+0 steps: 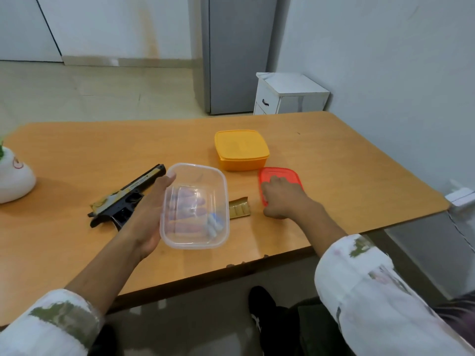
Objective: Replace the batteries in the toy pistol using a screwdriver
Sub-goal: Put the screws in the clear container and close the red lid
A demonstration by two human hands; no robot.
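A black and gold toy pistol [128, 195] lies on the wooden table [334, 163], left of centre. My left hand [149, 217] holds a clear plastic box [221, 186] from underneath, thumb on its left rim; small white and blue batteries [214, 224] lie inside it. My right hand [282, 199] rests on a red lid [288, 176] flat on the table, fingers curled at its near edge. A gold pack of batteries [239, 208] lies between the box and the lid. No screwdriver is visible.
A closed yellow box [241, 150] stands behind the clear box. A white pot [12, 176] sits at the table's left edge. A white cabinet [288, 93] and a grey fridge [239, 52] stand beyond the table. A white wall is at right.
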